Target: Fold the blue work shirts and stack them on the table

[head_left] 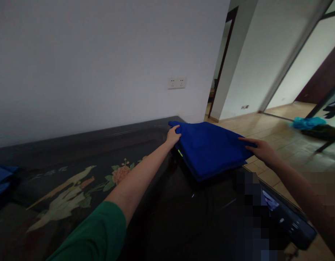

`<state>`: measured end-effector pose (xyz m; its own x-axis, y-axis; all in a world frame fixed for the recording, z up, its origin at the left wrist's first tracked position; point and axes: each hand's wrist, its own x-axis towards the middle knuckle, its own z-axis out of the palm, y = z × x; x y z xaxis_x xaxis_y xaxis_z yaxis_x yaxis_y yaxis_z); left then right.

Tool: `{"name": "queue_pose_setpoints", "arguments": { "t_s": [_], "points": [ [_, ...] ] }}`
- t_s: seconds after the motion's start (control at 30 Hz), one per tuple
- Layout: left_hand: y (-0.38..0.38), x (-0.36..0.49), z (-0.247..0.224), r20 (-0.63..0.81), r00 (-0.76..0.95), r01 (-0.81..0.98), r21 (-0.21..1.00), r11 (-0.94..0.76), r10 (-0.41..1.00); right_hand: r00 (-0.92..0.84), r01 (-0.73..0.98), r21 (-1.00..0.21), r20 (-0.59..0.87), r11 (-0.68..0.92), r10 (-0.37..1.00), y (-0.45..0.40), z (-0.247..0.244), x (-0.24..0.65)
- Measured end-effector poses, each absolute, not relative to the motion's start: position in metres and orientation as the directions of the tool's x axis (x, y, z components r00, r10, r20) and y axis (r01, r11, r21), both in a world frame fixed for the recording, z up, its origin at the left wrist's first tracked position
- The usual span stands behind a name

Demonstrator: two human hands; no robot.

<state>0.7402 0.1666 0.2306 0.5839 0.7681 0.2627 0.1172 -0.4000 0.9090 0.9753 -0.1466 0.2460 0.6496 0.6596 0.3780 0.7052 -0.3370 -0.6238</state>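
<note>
A folded blue cloth (211,148) lies at the far right end of the dark glossy table (167,214), with a small yellow-green strip showing on its left edge. My left hand (173,136) pinches the cloth at its far left corner. At the opposite side, my right hand (258,148) has its thumb and fingers closed around the cloth's right edge. The cloth's layers part slightly along the near right side. What lies beneath it is hidden.
Another blue cloth (2,177) sits at the table's left edge. A dark shiny object (289,219) lies near the right edge. Behind the table is a white wall with sockets (176,83). A light blue plastic bag (309,123) rests on the tiled floor.
</note>
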Motion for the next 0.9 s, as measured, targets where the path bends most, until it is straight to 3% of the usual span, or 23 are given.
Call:
{"name": "queue_pose_setpoints", "arguments": {
  "t_s": [0.1, 0.37, 0.67, 0.77, 0.83, 0.9],
  "points": [
    [0.166, 0.743, 0.228, 0.279, 0.580, 0.127, 0.897, -0.423, 0.765, 0.679, 0.666, -0.645, 0.316, -0.375, 0.663, -0.149, 0.246, 0.978],
    [0.162, 0.734, 0.182, 0.130, 0.579, 0.233, 0.919, -0.317, 0.805, 0.650, 0.688, -0.600, 0.260, -0.408, 0.714, -0.147, 0.203, 0.995],
    [0.153, 0.720, 0.199, 0.132, 0.506, 0.365, 0.862, -0.350, 0.853, 0.589, 0.767, -0.485, 0.273, -0.420, 0.761, -0.153, 0.193, 1.009],
    [0.124, 0.708, 0.212, 0.285, 0.514, 0.450, 0.713, -0.537, 0.809, 0.546, 0.836, -0.283, 0.356, -0.470, 0.758, -0.145, 0.195, 1.005],
    [0.093, 0.703, 0.220, 0.415, 0.645, 0.425, 0.502, -0.753, 0.641, 0.493, 0.863, -0.136, 0.443, -0.487, 0.749, -0.130, 0.200, 0.989],
    [0.058, 0.700, 0.222, 0.419, 0.811, 0.286, 0.327, -0.901, 0.410, 0.416, 0.898, -0.058, 0.441, -0.437, 0.795, -0.110, 0.202, 0.962]
  ]
}}
